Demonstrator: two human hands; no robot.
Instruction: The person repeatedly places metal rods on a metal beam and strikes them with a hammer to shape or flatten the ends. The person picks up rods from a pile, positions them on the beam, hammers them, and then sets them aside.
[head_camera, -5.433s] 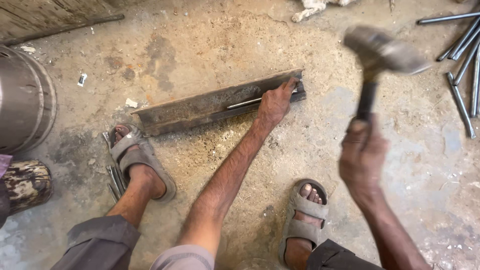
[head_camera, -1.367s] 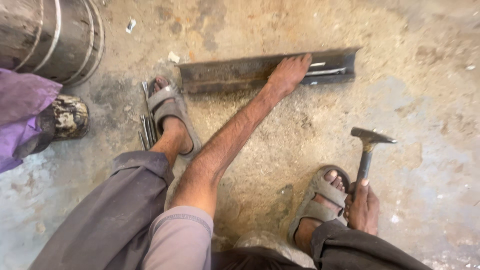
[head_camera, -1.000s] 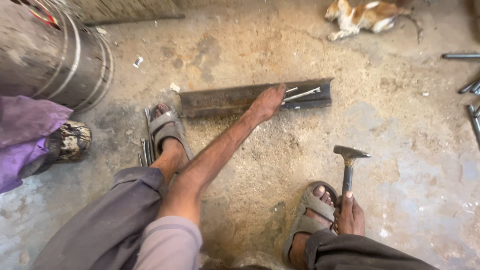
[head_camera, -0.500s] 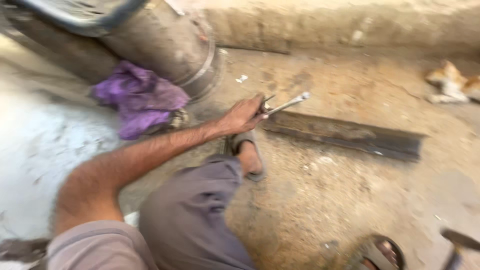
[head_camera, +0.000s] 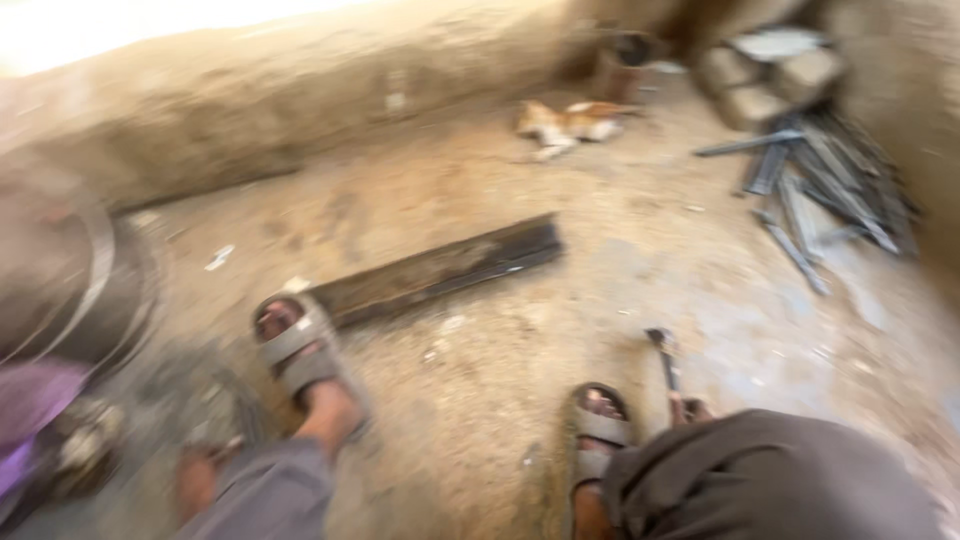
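Right fingers (head_camera: 690, 408), mostly hidden behind the knee, clench a hammer (head_camera: 662, 355) resting on the floor. Left hand (head_camera: 195, 480) blurred, grip unclear. Metal bar (head_camera: 440, 268) lies beyond; rods (head_camera: 820, 190) far right.

Open floor (head_camera: 640, 290) lay between the steel bar (head_camera: 440, 268) and the rod pile (head_camera: 820, 190). The drum (head_camera: 70, 290) blocked the left.

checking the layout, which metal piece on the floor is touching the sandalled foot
The long dark steel bar lying alone mid-floor: its left end meets the left sandal. The thin rods lie piled far off at upper right, touching neither foot.
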